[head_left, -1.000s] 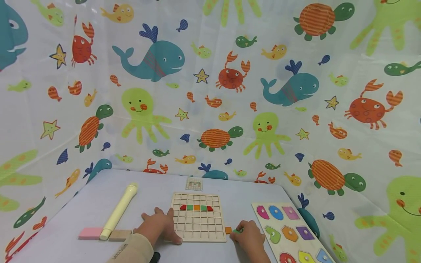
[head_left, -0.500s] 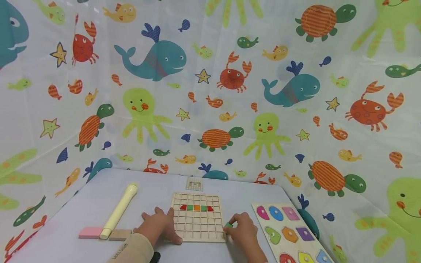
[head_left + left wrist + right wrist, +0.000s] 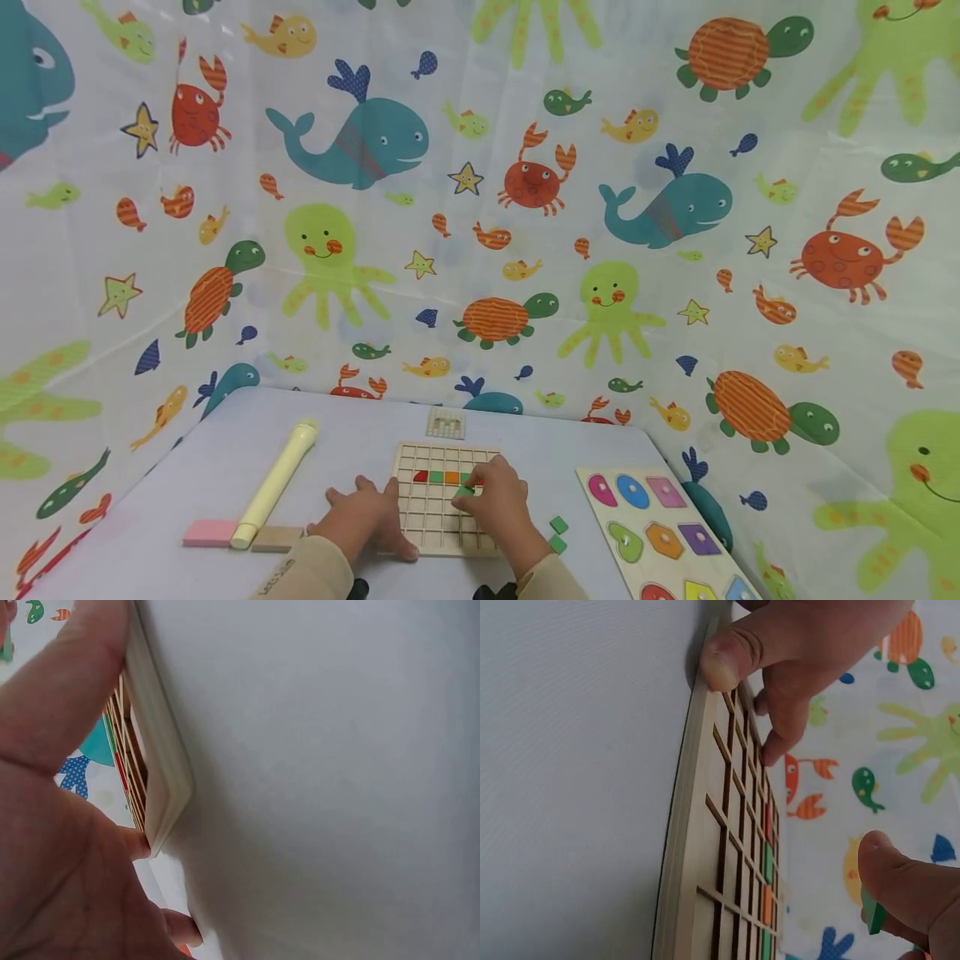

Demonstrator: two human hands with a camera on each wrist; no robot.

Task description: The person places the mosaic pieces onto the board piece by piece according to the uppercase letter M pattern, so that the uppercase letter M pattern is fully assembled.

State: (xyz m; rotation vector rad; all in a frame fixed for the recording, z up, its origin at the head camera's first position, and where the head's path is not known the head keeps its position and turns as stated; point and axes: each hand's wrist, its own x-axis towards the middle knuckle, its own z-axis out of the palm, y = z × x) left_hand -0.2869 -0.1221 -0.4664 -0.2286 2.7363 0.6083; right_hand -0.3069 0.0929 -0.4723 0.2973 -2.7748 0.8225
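Observation:
A wooden grid board (image 3: 420, 521) lies on the white table. One row holds a red piece (image 3: 421, 477), a green tile (image 3: 436, 477), an orange tile (image 3: 452, 477), another green tile and a red piece partly hidden by my right hand. My left hand (image 3: 363, 521) rests spread at the board's near left corner, thumb along the near edge and fingers at the left side. Over the board's right half, my right hand (image 3: 501, 504) pinches a green tile (image 3: 872, 911) between thumb and finger, just below the filled row. Two loose green tiles (image 3: 558, 524) lie right of the board.
A shape puzzle board (image 3: 648, 513) with knobbed pieces lies at the right. On the left are a pale yellow tube (image 3: 276, 483), a pink block (image 3: 208, 533) and a tan block (image 3: 276, 538). Behind the grid board is a small grid card (image 3: 446, 422). A sea-animal curtain (image 3: 465, 242) surrounds the table.
My right hand has picked up a green tile right of the board and carried it left over the board. Two loose green tiles have come into view. My left hand stays at the corner.

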